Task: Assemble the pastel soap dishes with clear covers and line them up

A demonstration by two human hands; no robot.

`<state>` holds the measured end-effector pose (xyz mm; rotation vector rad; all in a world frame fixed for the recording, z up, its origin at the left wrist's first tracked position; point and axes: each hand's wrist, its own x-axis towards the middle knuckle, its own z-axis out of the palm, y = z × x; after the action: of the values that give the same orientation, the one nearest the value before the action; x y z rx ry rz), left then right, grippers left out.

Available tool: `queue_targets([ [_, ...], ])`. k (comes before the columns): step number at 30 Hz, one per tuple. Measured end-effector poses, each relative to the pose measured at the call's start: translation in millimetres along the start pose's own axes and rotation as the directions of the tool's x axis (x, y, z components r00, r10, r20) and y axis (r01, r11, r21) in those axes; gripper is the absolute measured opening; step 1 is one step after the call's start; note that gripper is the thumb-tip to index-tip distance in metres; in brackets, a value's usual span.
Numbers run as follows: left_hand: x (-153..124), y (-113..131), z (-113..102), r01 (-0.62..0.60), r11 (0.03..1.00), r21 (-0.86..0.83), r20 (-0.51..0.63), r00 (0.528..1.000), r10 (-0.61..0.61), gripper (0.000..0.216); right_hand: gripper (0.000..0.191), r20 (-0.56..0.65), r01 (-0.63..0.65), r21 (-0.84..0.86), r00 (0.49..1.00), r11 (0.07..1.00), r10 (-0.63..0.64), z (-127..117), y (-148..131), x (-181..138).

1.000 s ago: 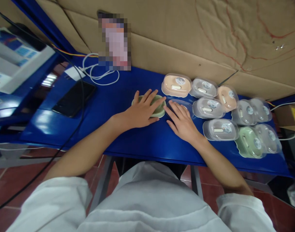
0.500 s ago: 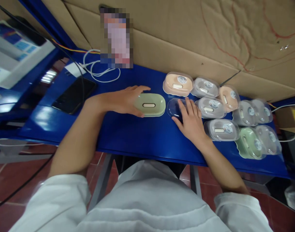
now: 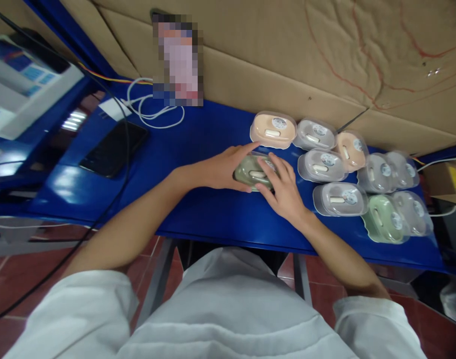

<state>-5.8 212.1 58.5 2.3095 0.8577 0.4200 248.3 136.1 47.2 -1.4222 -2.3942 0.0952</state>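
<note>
A green oval plastic box point(image 3: 246, 169) with a pale bar-shaped piece in its middle sits on the blue table point(image 3: 213, 214), between my two hands. My left hand point(image 3: 230, 167) grips its left end, thumb on the near side and fingers on the far side. A clear plastic lid point(image 3: 263, 160) with a round sticker lies over the green box, and the fingers of my right hand point(image 3: 282, 182) hold its right end. Whether the lid is fully seated cannot be made out, because my fingers cover much of the rim.
Several lidded boxes stand to the right, among them a peach box point(image 3: 267, 132), a grey box point(image 3: 340, 199) and another green box point(image 3: 385, 217). On the left lie a black phone point(image 3: 114, 149) and a white cable point(image 3: 164, 119). Cardboard point(image 3: 258, 75) lines the back.
My left hand has moved right with the green box. The clear lid, earlier beside it on the table under my right hand, is now over the box.
</note>
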Motion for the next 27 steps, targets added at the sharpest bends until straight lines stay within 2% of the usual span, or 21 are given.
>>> queue_targets([
  [4,1,7,9,-0.014,1.000,-0.015,0.006,1.000,0.014,0.111,0.058,0.048,0.074,-0.014,0.996,0.997,-0.073,1,2,1],
  [7,0,6,8,-0.026,0.998,0.054,0.027,0.999,0.024,0.114,0.058,0.090,0.091,-0.025,0.992,0.996,-0.088,-3,3,2],
  [10,0,4,7,-0.034,0.992,0.122,0.021,0.999,0.032,0.110,0.066,0.123,0.119,-0.054,0.986,0.991,-0.111,-10,3,2],
  [14,1,0,4,-0.067,0.993,0.098,0.003,0.998,0.067,0.099,0.068,0.178,0.147,-0.102,0.976,0.984,-0.127,-20,6,-1],
  [18,0,-5,2,-0.087,0.993,0.077,-0.027,0.996,0.089,0.098,0.066,0.149,0.116,-0.108,0.984,0.987,-0.099,-17,11,-1],
  [23,-1,-7,3,-0.089,0.993,0.071,-0.013,0.996,0.090,0.099,0.060,0.109,0.178,-0.085,0.980,0.980,-0.169,-5,10,1],
  [27,-1,-7,5,-0.111,0.990,0.085,-0.020,0.993,0.113,0.098,0.061,0.099,0.169,-0.021,0.981,0.985,-0.167,-2,10,1],
])
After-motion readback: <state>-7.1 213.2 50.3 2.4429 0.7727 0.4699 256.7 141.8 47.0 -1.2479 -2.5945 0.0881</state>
